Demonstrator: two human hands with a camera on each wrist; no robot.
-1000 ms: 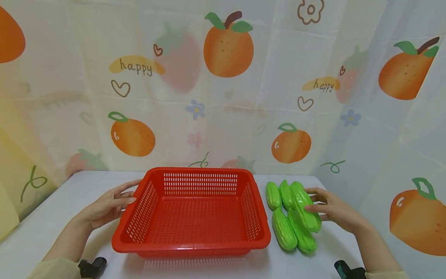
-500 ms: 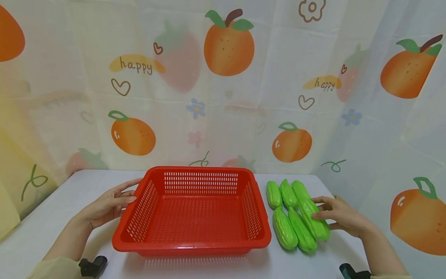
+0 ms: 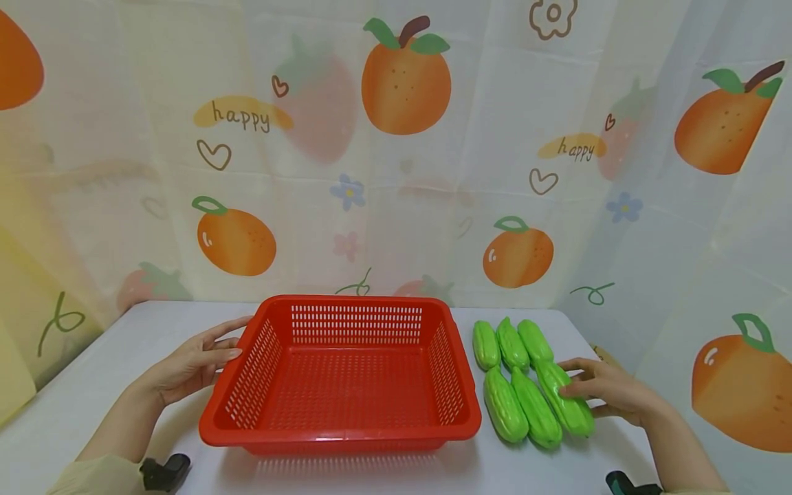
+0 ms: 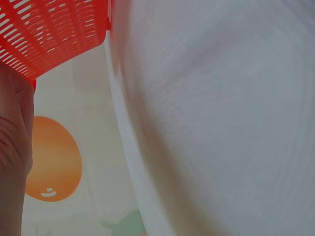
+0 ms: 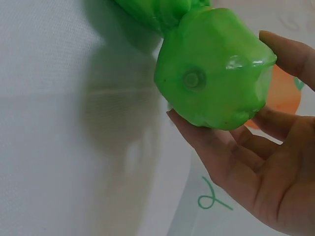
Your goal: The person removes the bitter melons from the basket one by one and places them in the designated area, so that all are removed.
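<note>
A red rectangular basket (image 3: pixel 346 443) with slotted walls stands on the white table in the head view, and nothing lies inside. My left hand (image 3: pixel 194 361) holds its left rim, thumb on top; in the left wrist view only part of that hand (image 4: pixel 14 132) shows beside the basket wall (image 4: pixel 59 34). My right hand (image 3: pixel 612 388) grips a shiny, ridged green gourd (image 3: pixel 564 405) at the front right of a group. In the right wrist view the gourd's blunt end (image 5: pixel 214 73) faces the camera, with fingers and thumb around it.
More green gourds lie right of the basket: a back row with one gourd (image 3: pixel 485 346) nearest the basket, and a front row with two gourds, the left one (image 3: pixel 505 407) and the middle one (image 3: pixel 536 410). A fruit-print curtain (image 3: pixel 402 206) hangs behind the table (image 3: pixel 167 316).
My right hand has moved right and toward me, lowering the gourd from over the others to the front right spot, uncovering the one behind. The left hand and basket stay put.
</note>
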